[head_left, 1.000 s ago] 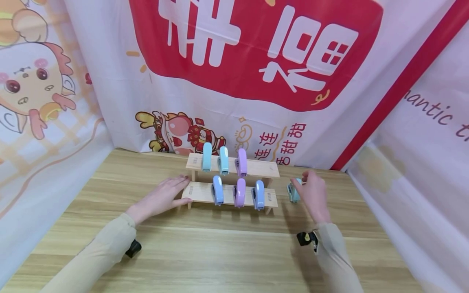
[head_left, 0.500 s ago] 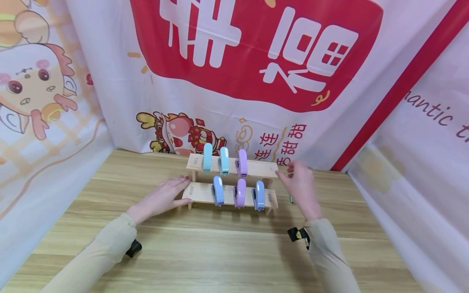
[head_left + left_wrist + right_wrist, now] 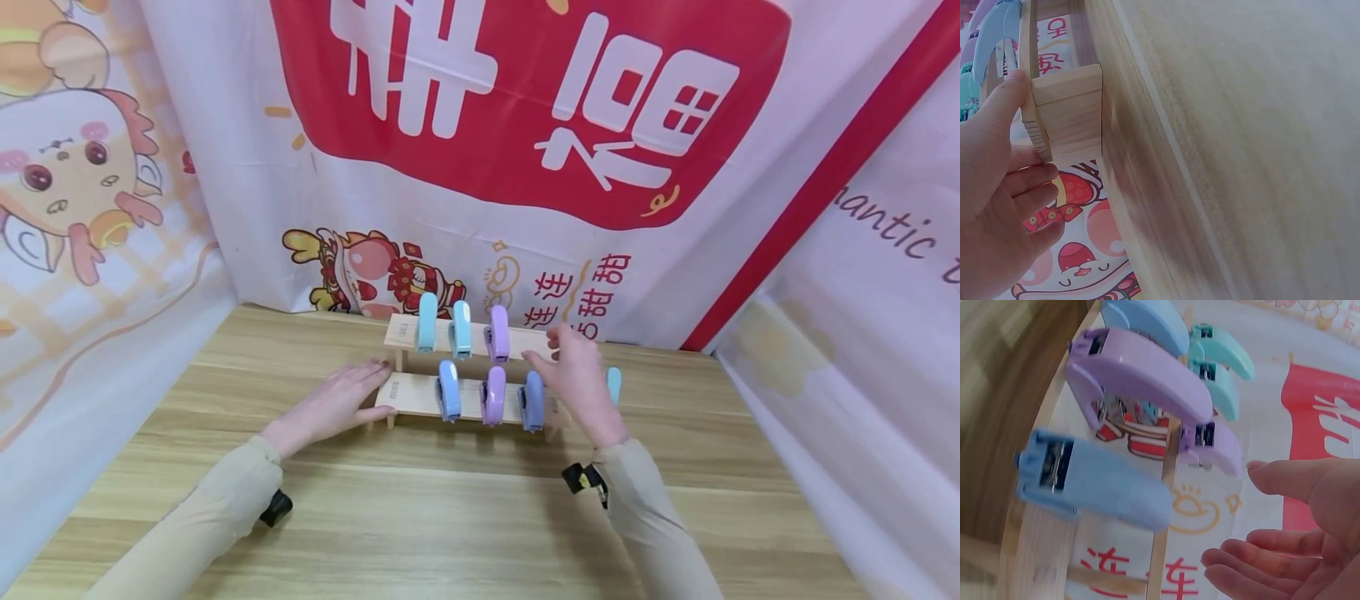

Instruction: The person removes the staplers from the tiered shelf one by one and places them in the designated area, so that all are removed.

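Note:
Several small staplers stand on a two-tier wooden rack [image 3: 406,330]. On the upper tier are two teal staplers [image 3: 427,323] and a purple stapler [image 3: 498,333]. The lower tier bears a blue stapler [image 3: 448,392], another purple stapler [image 3: 493,396] and a second blue stapler [image 3: 532,402]. My left hand [image 3: 330,408] holds the lower tier's left end, thumb at the front edge, fingers [image 3: 1032,178] at the end and behind. My right hand [image 3: 581,383] hovers by the upper tier's right end, fingers [image 3: 1241,559] and thumb apart, nothing between them.
Right of the rack, a teal stapler [image 3: 614,385] stands on the wood-grain table [image 3: 420,517], partly hidden behind my right hand. A printed white and red cloth [image 3: 480,179] hangs close behind the rack, with further cloth walls at both sides.
My right hand has left the teal stapler at the right and moved leftward to the upper tier's right end. The left hand stays at the rack.

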`<action>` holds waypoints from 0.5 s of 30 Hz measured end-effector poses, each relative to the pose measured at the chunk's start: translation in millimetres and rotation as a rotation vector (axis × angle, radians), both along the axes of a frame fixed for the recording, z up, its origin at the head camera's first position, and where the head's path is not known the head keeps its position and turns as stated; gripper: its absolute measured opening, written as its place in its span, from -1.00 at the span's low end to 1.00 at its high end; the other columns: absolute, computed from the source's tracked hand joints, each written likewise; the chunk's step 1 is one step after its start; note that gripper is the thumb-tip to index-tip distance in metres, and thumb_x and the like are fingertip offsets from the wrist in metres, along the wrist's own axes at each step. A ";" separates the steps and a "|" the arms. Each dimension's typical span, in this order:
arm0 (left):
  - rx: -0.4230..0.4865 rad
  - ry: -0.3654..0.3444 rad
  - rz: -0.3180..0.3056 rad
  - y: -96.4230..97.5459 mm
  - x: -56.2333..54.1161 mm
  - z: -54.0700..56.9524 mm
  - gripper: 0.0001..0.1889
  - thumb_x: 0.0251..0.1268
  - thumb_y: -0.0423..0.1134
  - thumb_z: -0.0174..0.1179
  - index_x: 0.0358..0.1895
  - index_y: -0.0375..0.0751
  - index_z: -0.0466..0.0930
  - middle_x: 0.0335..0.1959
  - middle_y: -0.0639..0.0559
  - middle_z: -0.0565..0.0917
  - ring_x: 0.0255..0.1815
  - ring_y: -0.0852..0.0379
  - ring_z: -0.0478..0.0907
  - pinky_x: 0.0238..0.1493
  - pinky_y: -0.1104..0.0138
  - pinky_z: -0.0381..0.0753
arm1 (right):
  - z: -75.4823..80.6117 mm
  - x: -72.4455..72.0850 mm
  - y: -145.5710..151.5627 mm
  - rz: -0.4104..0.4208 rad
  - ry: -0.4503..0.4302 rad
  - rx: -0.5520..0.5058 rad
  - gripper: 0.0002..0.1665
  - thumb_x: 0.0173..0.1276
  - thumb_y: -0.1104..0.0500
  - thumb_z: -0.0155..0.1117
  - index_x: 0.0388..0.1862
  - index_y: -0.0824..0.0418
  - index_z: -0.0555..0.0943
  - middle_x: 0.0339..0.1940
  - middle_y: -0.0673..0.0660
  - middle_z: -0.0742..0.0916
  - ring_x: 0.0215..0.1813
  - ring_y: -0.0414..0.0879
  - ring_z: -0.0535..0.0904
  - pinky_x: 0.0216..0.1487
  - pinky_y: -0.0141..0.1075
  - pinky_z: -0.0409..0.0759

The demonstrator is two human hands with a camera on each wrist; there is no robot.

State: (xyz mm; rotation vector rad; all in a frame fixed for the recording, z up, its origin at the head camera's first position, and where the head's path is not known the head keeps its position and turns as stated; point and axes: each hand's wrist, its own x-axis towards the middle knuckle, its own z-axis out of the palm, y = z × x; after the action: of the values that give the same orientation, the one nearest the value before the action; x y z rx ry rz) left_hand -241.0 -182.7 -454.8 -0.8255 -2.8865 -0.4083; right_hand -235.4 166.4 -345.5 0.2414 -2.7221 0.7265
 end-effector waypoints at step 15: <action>0.011 0.017 0.000 1.2 1.7 1.2 -0.18 0.30 0.14 0.26 0.43 -0.39 0.30 0.44 -0.36 0.37 0.46 -0.28 0.35 0.47 -0.20 0.31 | -9.8 -13.7 -26.8 0.054 -0.105 -0.041 -0.54 0.29 0.01 0.43 -0.03 0.33 0.58 -0.11 0.22 0.76 -0.14 0.00 0.74 -0.20 -0.29 0.79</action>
State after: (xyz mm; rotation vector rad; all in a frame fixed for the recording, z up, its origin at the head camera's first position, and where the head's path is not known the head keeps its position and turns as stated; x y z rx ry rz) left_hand -239.2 -181.5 -453.6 -0.8225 -2.8659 -0.4153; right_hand -249.2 139.6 -355.3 0.2751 -2.8056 0.8320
